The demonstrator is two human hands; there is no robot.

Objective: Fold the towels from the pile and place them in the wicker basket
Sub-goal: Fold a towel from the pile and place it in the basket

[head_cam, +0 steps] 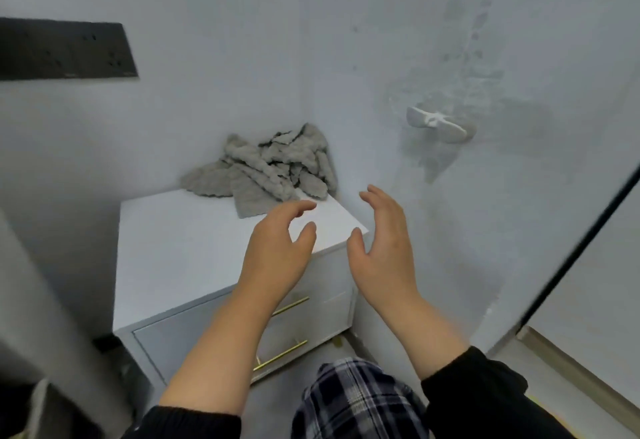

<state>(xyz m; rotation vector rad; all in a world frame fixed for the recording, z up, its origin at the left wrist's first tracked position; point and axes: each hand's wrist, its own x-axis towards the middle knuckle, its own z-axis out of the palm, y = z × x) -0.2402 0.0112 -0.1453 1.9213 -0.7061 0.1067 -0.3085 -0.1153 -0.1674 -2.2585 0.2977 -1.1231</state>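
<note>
Left hand and right hand hover mid-frame, fingers loosely spread, holding nothing. The crumpled grey textured towels lie just above them, heaped on the white bedside table's back corner.

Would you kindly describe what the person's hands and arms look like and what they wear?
The left hand and right hand are bare: no gloves, rings or watch show. The left sleeve and right sleeve are black, pushed up the forearms.
</note>
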